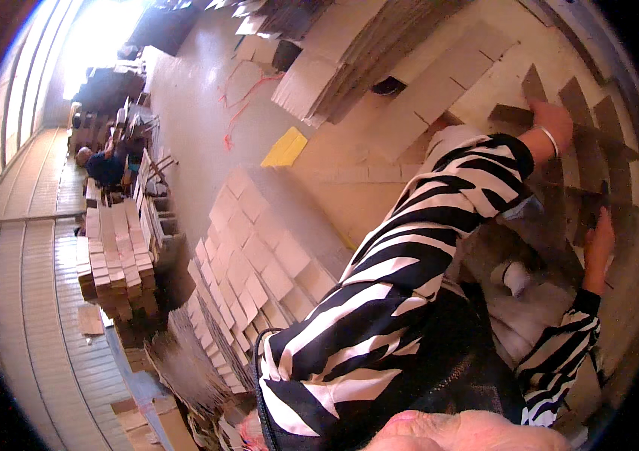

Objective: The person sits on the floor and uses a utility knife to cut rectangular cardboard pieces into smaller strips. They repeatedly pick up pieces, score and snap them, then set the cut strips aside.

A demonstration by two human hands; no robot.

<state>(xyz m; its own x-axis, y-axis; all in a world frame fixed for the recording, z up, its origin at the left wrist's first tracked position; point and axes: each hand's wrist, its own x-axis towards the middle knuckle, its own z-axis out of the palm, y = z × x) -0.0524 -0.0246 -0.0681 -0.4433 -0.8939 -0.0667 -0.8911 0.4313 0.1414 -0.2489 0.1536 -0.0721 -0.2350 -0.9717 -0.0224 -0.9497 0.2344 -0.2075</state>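
Observation:
A brown cardboard divider (584,161) of crossed, slotted strips stands at the right. My left hand (552,126), with a bangle at its wrist, reaches across to its far-left part. Its fingers are closed on a strip there, though the fingertips are partly hidden. Nearer to me, my right hand (599,244) is against the near side of the divider, its fingers stretched out and pointing away. Black-and-white striped sleeves cover both my arms. Flat slotted cardboard strips (439,86) lie just left of my left hand.
A tall stack of cardboard sheets (334,56) stands at the far middle. Left of my arm is a large pile of cardboard pieces (259,248). A yellow sheet (285,147) and red twine (238,113) lie on the floor. Farther left, a person (105,167) is near more stacks.

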